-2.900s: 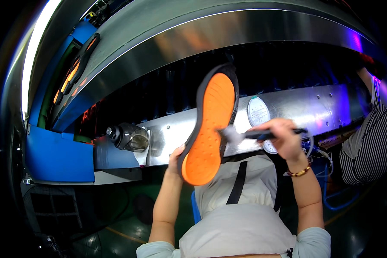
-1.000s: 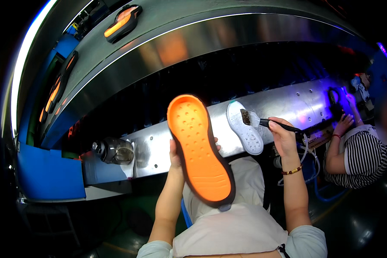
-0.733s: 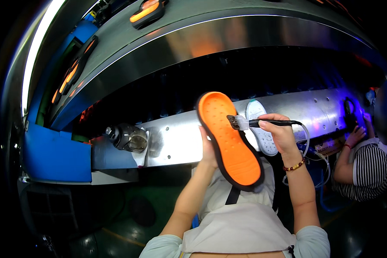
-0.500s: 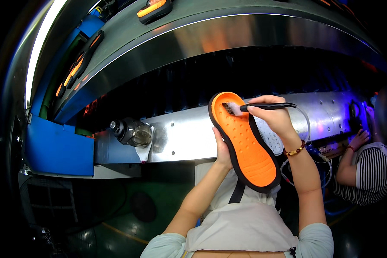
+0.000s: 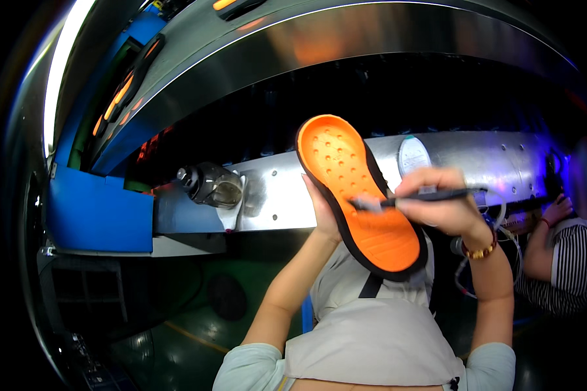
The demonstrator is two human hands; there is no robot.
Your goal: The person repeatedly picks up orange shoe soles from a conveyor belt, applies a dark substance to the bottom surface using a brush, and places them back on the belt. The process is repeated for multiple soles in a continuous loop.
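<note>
In front of me, tilted above my lap, is a shoe sole (image 5: 336, 156) with an orange dimpled inside and a black rim. My left hand (image 5: 323, 212) grips its left edge from below, fingers mostly hidden behind it. A brush (image 5: 460, 194) with a black handle and a clear tube at its back end is pinched in my right hand (image 5: 440, 210), which is somewhat blurred. Its pale bristles rest against the orange surface, around the narrower middle of the sole.
A metal ledge (image 5: 274, 195) runs across, carrying a dark clear bottle (image 5: 212, 186) on a white cloth and a white oval piece (image 5: 413, 155). Beyond curves a conveyor (image 5: 189, 49) with more soles (image 5: 119, 98). A blue cabinet (image 5: 104, 218) stands left; a co-worker's hand (image 5: 557, 210) is at right.
The brush has moved from the sole's far end toward its middle, nearer me. The sole's far end has shifted slightly left and away. My view has shifted a little.
</note>
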